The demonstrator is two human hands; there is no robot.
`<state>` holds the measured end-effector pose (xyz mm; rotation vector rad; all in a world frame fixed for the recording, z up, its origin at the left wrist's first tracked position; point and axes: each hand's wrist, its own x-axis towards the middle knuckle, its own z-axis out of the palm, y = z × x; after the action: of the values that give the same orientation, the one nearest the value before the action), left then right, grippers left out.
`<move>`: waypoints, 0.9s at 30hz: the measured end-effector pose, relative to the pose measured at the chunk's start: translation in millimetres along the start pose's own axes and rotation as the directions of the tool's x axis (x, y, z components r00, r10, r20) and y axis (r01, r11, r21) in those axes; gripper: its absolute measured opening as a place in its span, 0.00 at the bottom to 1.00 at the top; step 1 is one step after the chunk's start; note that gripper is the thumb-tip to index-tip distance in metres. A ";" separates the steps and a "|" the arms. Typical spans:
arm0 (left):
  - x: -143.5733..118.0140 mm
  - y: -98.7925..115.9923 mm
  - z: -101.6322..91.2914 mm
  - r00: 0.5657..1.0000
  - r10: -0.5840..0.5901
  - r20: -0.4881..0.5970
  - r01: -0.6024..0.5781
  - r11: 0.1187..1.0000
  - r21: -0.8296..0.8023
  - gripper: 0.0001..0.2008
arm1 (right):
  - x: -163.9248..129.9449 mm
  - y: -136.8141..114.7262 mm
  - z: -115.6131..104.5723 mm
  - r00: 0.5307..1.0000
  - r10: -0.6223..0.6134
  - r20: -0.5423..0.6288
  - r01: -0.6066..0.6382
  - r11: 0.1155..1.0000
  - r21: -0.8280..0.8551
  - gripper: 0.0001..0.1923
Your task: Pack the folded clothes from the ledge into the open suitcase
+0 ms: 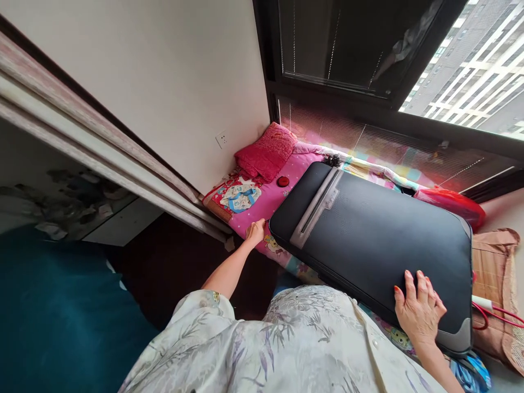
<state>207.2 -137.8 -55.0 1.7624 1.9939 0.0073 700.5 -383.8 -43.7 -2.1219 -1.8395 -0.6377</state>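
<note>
A large black suitcase (368,240) with a grey handle strip lies flat on a window-seat mattress covered by a pink cartoon-print sheet (266,202). My right hand (417,311) rests palm down on the suitcase's near right corner, fingers spread. My left hand (256,232) reaches out to the suitcase's far left edge, where it meets the pink sheet; whether it grips the case or the sheet I cannot tell.
A red pillow (268,153) and a small red round object (283,181) lie beyond the suitcase. A red plastic bag (454,202) sits by the window. Tan fabric (497,284) and a red cord (495,316) lie at right. A teal bed (61,316) is at left.
</note>
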 end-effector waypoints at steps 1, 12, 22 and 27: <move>8.9 -0.1 -3.1 0.999 0.035 0.012 -0.035 0.999 -0.004 0.21 | 0.0 -0.3 -0.7 1.000 0.002 0.002 -0.002 1.000 -0.006 0.34; 136.5 13.3 -45.7 0.821 0.499 0.279 -0.446 0.864 -0.234 0.12 | -0.8 -18.0 -7.0 0.994 0.107 0.011 -0.106 0.990 -0.088 0.35; 145.0 5.5 -5.7 0.845 0.432 0.315 0.042 0.534 -0.844 0.23 | -7.2 -51.9 5.5 0.937 0.346 -0.048 -0.350 0.931 -0.107 0.37; 162.6 16.5 -5.0 0.865 0.426 0.266 0.013 0.511 -0.860 0.25 | -6.8 -67.1 9.4 0.892 0.448 -0.066 -0.452 0.887 -0.092 0.37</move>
<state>211.2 19.0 -101.1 1.1598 1.0696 0.5237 635.4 -374.3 -61.0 -2.4620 -1.2373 -0.6653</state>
